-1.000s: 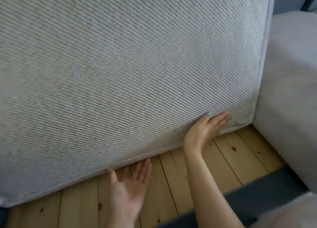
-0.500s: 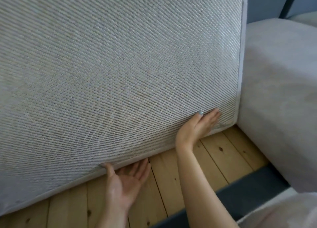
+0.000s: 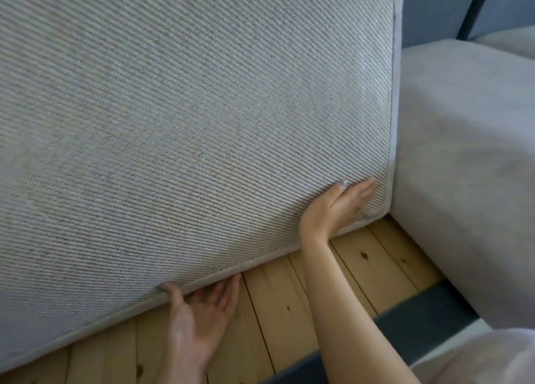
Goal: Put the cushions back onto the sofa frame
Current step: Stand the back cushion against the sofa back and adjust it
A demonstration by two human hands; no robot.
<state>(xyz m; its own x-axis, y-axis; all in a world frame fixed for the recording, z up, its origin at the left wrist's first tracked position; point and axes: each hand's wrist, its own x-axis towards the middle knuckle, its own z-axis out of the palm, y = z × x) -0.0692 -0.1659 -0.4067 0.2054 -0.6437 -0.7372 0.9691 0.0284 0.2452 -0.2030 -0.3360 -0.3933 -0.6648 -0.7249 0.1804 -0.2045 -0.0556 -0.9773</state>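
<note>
1. Big ribbed cushion (image 3: 188,123): fills most of the view, tilted up over the sofa frame, with its right side just beside the neighbour cushion. I'd judge it not seated yet, so mid-placement.
2. Neighbour cushion (image 3: 463,166): lies flat on the frame at right. Looks done.
3. Wooden slats (image 3: 376,268): a bare strip shows below the big cushion's lower edge, and that bay still needs covering. The dark front rail (image 3: 419,305) runs along the near side.
4. Right hand (image 3: 338,207): flat on the cushion face near its lower right corner. Fingers are straight and pressing, with nothing grasped.
5. Left hand (image 3: 202,317): palm up at the lower edge, thumb hooked over the piping and fingers reaching beneath. It's holding that edge.
6. Hidden:
   - The big cushion's top and left side are cut off, so I can't tell what it leans on.
   - Can't tell whether its lower edge touches the slats or hangs just above them.
   - Any further cushions are out of view.
   - The left fingertips sit under the edge, so contact there is unclear.
</note>
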